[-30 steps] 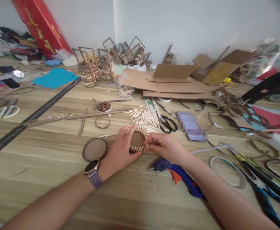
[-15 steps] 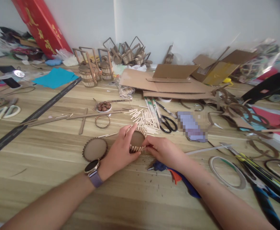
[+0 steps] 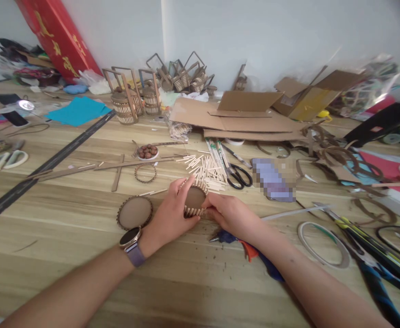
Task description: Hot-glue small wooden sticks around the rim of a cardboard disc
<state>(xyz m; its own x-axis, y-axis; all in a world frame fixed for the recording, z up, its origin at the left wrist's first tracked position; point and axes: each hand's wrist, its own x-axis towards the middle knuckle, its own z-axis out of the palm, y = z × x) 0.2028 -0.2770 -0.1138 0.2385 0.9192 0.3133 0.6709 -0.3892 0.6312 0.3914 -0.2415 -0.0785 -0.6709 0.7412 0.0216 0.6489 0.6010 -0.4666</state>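
A small round cardboard basket (image 3: 194, 199) ringed with upright wooden sticks sits on the wooden table (image 3: 66, 255). My left hand (image 3: 170, 213), with a watch on its wrist, grips the basket's left side. My right hand (image 3: 228, 212) pinches its right rim, the fingertips on the sticks. A round cardboard disc with a toothed edge (image 3: 135, 212) lies just left of my left hand. A pile of loose short wooden sticks (image 3: 204, 169) lies right behind the basket.
A blue and orange glue gun (image 3: 251, 251) lies under my right forearm. Black scissors (image 3: 238, 175) lie behind the sticks. Finished baskets (image 3: 129, 104), flat cardboard (image 3: 234, 119), a tape ring (image 3: 323, 243), pliers (image 3: 371, 237) and a long black ruler (image 3: 49, 161) surround the spot.
My right hand has slid a little left and lower along the basket's rim, covering more of the glue gun. My left hand keeps its grip.
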